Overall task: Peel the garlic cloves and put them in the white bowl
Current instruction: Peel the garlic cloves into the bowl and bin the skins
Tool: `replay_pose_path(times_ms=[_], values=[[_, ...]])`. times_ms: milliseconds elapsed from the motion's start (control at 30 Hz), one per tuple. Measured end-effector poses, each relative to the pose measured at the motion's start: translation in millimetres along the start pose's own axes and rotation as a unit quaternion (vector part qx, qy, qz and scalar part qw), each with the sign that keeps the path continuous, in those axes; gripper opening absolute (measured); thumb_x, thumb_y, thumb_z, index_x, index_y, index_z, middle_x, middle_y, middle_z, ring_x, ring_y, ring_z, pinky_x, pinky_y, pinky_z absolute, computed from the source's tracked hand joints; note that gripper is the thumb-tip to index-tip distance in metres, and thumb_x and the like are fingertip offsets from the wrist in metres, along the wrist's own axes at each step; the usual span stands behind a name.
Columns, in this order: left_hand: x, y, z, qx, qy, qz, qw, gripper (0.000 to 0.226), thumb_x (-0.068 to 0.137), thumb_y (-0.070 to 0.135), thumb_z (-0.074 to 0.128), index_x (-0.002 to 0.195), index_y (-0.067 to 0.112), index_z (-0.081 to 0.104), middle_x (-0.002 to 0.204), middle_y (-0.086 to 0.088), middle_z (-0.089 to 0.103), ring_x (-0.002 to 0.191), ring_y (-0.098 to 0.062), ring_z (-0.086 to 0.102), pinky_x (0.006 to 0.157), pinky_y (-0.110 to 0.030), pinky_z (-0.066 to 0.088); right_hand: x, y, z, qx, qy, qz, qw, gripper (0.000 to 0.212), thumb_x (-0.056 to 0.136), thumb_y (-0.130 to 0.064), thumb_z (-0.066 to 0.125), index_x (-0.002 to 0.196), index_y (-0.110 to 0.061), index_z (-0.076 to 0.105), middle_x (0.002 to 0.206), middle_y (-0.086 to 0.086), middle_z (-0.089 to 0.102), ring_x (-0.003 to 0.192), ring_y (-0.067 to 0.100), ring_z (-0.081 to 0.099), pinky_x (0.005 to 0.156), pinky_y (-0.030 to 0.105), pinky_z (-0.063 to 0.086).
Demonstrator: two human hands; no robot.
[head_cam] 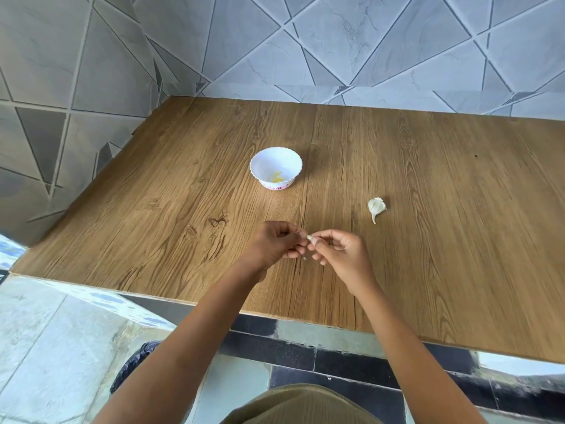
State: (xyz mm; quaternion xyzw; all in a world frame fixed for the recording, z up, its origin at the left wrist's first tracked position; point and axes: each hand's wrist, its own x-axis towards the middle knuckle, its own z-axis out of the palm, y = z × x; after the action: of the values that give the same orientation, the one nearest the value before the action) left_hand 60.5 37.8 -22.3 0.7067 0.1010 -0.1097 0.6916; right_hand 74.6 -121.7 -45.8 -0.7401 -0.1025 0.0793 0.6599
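Garlic clove, small and pale (309, 237), is held off the brown wood-grain surface (428, 209), above its near middle, between both hands. On one end the left hand (276, 243) pinches it with thumb and curled fingers. On the other end the right hand (342, 249) pinches it likewise, its remaining fingers loosely curled. Whether skin remains on the clove cannot be told.

A tiny pale fragment (304, 258) shows just below the fingertips.

Farther back and slightly to the left stands a white scalloped-rim bowl (293, 179), upright, with a pink band at its base, well apart from the hands. Yellowish pieces (276, 177) lie in its bottom.

A white partial garlic bulb with a pointed tail (376, 207) lies on the surface to the right, apart from hands and bowl.

A grey triangular-patterned tiled wall (336, 41) bounds the surface behind and to the left.
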Motion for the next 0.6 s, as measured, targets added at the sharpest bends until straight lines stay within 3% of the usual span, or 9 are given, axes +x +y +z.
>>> replay_pose_path(times_ms=[367, 600], values=[[-3.6, -0.9, 2.6, 0.079, 0.018, 0.035, 0.996, 0.009, 0.092, 0.004, 0.058, 0.088, 0.002, 0.066, 0.072, -0.004, 0.067, 0.064, -0.009, 0.063, 0.062, -0.018, 0.051, -1.6, -2.2, 0.4, 0.033, -0.002, 0.049, 0.998, 0.011, 0.088, -0.001, 0.062, 0.085, -0.009, 0.069, 0.070, 0.000, 0.070, 0.055, 0.005, 0.062, 0.050, 0.018, 0.047], [-5.8, -0.6, -1.2, 0.017, -0.020, 0.002, 1.000, 0.010, 0.093, 0.009, 0.058, 0.087, 0.005, 0.066, 0.069, 0.001, 0.068, 0.063, -0.006, 0.063, 0.061, -0.016, 0.050, 2.3, -1.0, 3.8, 0.005, -0.006, 0.038, 0.999, 0.017, 0.088, -0.001, 0.061, 0.077, -0.013, 0.066, 0.064, -0.001, 0.065, 0.053, 0.003, 0.059, 0.049, 0.016, 0.045]])
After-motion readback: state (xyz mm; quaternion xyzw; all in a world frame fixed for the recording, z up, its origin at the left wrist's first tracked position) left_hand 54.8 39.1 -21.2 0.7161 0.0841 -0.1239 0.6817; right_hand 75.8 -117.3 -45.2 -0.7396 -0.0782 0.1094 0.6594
